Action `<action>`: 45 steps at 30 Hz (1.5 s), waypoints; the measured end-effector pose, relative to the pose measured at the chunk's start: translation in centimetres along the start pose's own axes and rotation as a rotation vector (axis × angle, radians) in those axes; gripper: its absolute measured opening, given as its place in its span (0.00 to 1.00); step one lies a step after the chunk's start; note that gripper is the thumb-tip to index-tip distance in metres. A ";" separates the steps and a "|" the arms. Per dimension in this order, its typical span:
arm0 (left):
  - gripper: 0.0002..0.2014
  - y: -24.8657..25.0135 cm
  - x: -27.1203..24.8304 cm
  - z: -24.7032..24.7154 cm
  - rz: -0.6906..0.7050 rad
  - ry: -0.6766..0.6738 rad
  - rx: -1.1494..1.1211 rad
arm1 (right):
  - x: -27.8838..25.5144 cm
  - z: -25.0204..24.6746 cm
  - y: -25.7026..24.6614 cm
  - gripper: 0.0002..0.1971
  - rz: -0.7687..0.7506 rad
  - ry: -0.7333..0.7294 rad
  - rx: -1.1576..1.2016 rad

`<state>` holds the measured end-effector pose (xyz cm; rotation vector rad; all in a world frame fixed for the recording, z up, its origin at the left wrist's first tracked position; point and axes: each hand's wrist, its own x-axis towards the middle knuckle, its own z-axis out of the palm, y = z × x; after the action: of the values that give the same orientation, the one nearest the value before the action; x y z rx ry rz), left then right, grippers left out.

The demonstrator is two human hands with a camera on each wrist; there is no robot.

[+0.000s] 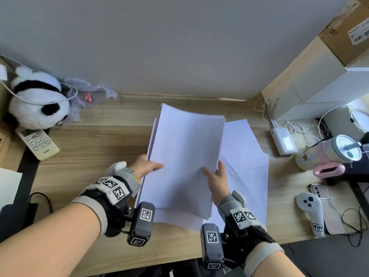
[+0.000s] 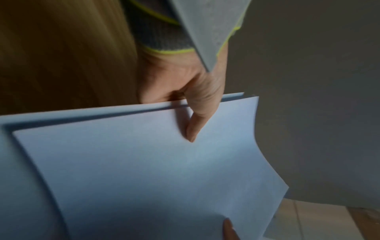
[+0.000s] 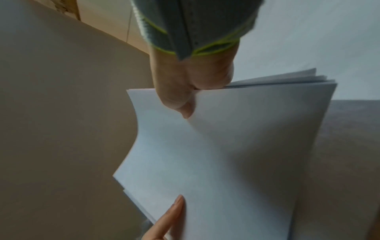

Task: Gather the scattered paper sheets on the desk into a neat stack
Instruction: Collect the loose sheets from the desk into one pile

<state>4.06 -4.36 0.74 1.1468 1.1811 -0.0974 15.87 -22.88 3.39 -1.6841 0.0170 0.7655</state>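
Note:
A bundle of white paper sheets [image 1: 183, 156] is held up over the middle of the wooden desk [image 1: 95, 152], its edges not quite even. My left hand [image 1: 148, 166] pinches its left edge, thumb on top, also seen in the left wrist view with the bundle [image 2: 154, 170]. My right hand [image 1: 214, 174] pinches the right edge, thumb on the top sheet; the right wrist view shows the sheets [image 3: 226, 154] fanning slightly at that edge. More loose sheets [image 1: 247, 152] lie flat on the desk to the right, partly under the bundle.
A plush panda [image 1: 38, 102] and a remote control [image 1: 38, 142] sit at the left. A white charger [image 1: 284, 140], cables, a lidded cup [image 1: 339, 150], a white controller [image 1: 312, 212] and cardboard boxes [image 1: 311, 76] crowd the right side.

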 end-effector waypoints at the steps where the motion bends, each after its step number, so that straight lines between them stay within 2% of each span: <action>1: 0.19 1.5 -0.8 -0.1 0.069 -0.007 -0.040 | 0.2 0.1 -0.9 0.19 -0.049 0.005 0.034; 3: 0.07 3.9 -2.0 -0.3 0.197 -0.010 -0.101 | 0.6 0.4 -2.9 0.19 -0.152 -0.001 0.045; 6: 0.06 5.7 -3.4 -0.8 0.327 0.054 -0.142 | 0.9 0.9 -5.8 0.07 -0.229 -0.072 0.024; 8: 0.08 6.0 -3.9 -0.8 0.381 0.077 -0.135 | 1.0 1.1 -6.8 0.05 -0.251 -0.111 0.003; 16: 0.10 4.5 -4.8 -0.7 0.434 0.124 -0.147 | 0.5 1.1 -6.1 0.03 -0.258 -0.160 0.001; 19: 0.10 5.5 -5.0 -0.5 0.462 0.123 -0.153 | 0.4 1.1 -6.8 0.05 -0.290 -0.135 0.049; 23: 0.10 7.8 -5.3 -0.8 0.525 0.057 -0.157 | 0.7 0.9 -8.7 0.05 -0.344 -0.124 0.096; 25: 0.12 8.2 -5.3 -1.1 0.553 0.041 -0.129 | 0.8 0.9 -9.2 0.05 -0.360 -0.119 0.096; 31: 0.12 6.6 -5.1 -1.0 0.513 0.126 -0.014 | 1.0 0.8 -7.8 0.05 -0.329 -0.117 0.068; 45: 0.10 3.8 -5.2 -0.8 0.427 0.112 -0.089 | 1.2 0.5 -4.9 0.08 -0.241 -0.152 0.023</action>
<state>3.51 -4.46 7.22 1.3132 1.0030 0.3458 18.55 -20.62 7.06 -1.5683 -0.2778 0.7050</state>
